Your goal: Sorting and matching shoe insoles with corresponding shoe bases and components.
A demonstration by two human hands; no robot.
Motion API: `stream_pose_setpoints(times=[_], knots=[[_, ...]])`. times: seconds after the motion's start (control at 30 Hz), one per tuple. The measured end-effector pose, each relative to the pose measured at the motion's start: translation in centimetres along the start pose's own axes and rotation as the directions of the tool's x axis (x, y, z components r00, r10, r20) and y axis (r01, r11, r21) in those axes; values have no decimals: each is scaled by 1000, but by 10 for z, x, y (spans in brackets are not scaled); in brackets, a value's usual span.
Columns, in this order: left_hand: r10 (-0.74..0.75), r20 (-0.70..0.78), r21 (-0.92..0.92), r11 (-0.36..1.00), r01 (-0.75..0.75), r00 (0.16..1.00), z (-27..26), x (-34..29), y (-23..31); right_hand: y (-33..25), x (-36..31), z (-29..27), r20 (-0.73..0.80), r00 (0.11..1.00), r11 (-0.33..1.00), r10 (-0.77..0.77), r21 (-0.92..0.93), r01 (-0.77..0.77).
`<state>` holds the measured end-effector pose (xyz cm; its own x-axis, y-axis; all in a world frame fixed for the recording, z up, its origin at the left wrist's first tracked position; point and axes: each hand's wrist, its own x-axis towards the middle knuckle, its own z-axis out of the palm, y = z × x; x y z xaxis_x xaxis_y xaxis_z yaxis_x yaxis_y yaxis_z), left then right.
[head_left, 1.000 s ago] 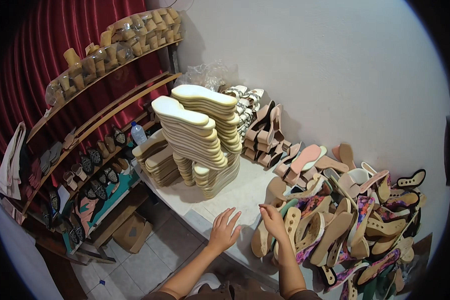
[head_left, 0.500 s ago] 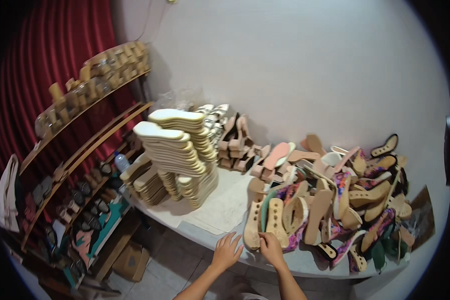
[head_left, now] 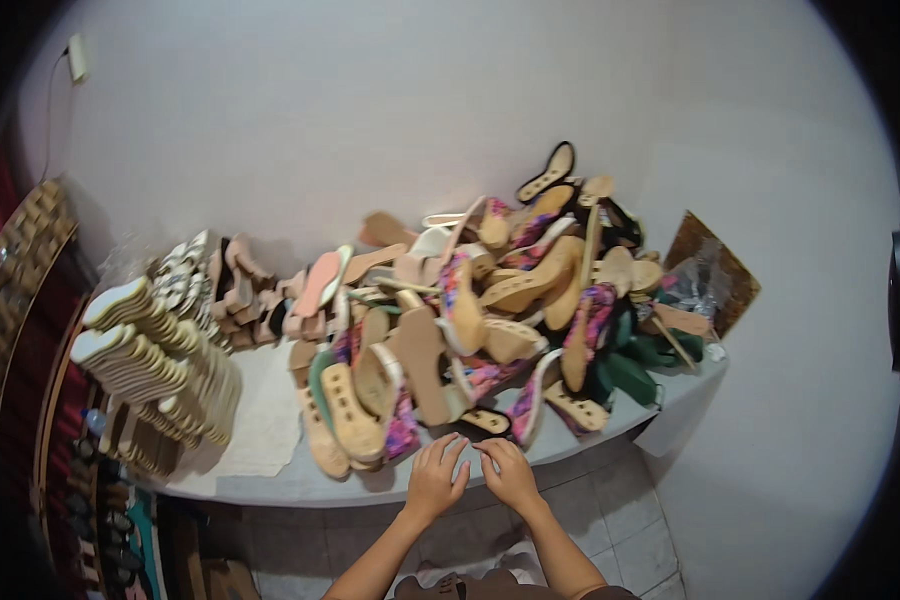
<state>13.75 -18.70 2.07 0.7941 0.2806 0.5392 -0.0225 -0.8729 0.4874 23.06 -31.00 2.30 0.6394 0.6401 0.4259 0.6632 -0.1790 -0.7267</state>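
At front edge of grey surface (head_left: 270, 480): left hand (head_left: 436, 478) and right hand (head_left: 510, 474) side by side, palms down, fingers spread and slack, clamped on nothing. Right fingertips just short of small flat sole piece with dark rim (head_left: 486, 420); contact there not determinable. Left fingertips near tan studded insole (head_left: 348, 412) lying at near edge of heap. Heap of sandal parts (head_left: 490, 300) occupying middle and right of surface: tan footbeds, pink and floral-printed soles, dark green pieces at right, all overlapped and unsorted. Tall leaning stack of cream-topped soles (head_left: 155, 375) at left end, well apart from both hands; white cloth (head_left: 260, 420) between stack and heap. Brown board (head_left: 712, 268) propped against wall at far right. Judged step: reach toward nearest pieces of heap, selection not yet made, nothing lifted. Next move judged to require closing fingers on one single piece at heap's edge and drawing it clear without dragging overlapped neighbours off surface edge.
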Motion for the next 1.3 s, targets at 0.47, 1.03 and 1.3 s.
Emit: stream_pose_setpoints(times=[0.47, 1.03, 1.3], knots=[[83, 68, -351, 935, -54, 994, 196, 123, 146, 146, 0, -189, -75, 988, 990, 138, -8, -139], [92, 179, -424, 906, -8, 980, 324, 277, 170, 300, 112, -313, -232, 966, 700, 112, -672, -242], [-103, 342, -469, 843, 264, 934, 378, 287, 184, 343, 167, -392, -23, 898, 853, 440, -301, -426]])
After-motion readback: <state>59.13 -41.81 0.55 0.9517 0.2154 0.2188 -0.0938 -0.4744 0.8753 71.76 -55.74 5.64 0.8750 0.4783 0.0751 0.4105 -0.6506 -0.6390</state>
